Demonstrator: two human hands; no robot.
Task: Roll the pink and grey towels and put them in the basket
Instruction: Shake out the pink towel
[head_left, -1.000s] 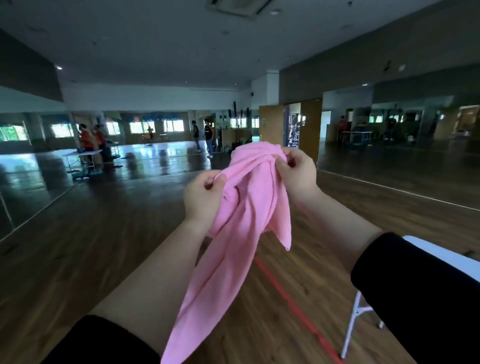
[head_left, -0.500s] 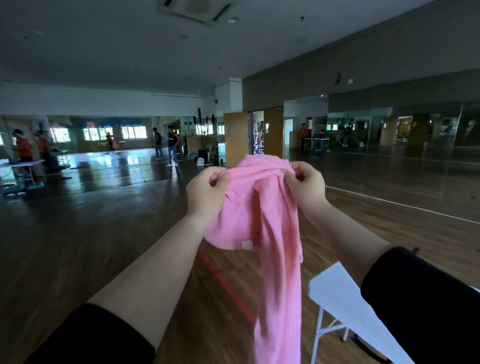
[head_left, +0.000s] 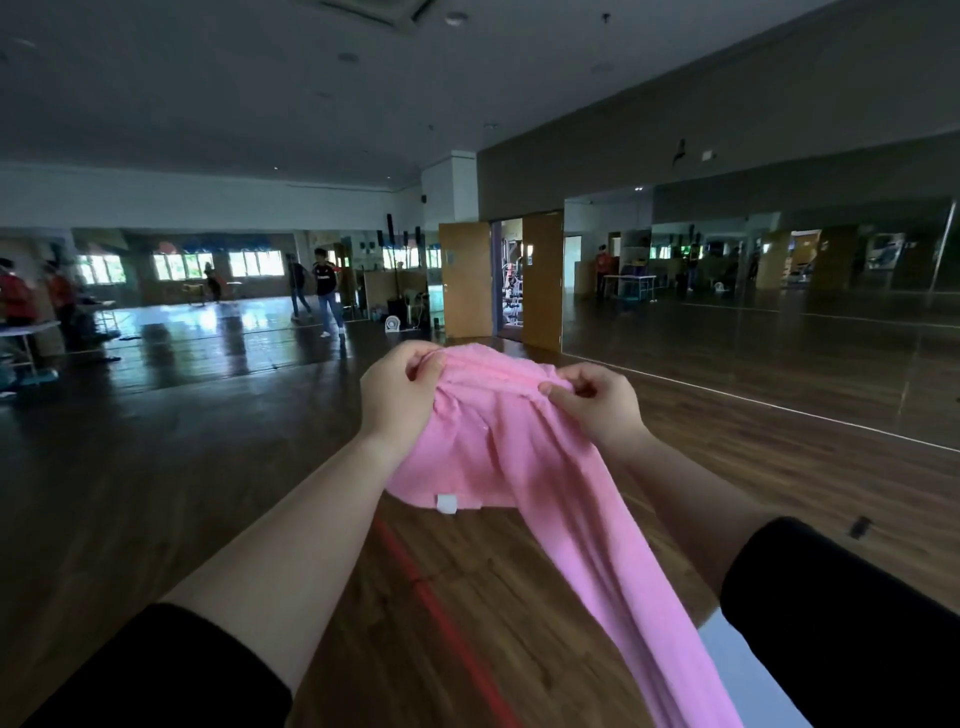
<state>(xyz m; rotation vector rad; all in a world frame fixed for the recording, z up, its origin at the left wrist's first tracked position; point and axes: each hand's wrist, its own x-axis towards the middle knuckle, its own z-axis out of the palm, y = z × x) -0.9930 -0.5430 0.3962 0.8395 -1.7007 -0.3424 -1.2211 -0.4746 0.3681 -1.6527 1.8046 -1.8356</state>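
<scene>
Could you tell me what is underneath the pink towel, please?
Under the pink towel shows wooden floor with a red line, and a white table corner by its hanging tail. The floor behind the cloth is covered.

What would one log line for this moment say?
left hand: pinches pink towel, top edge | right hand: pinches same edge | towel: in air, unrolled, tail hanging | basket, grey towel: not in view

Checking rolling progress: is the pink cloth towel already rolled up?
No, the pink cloth towel hangs loose and unrolled, pinched at its top by the left hand and the right hand.
</scene>
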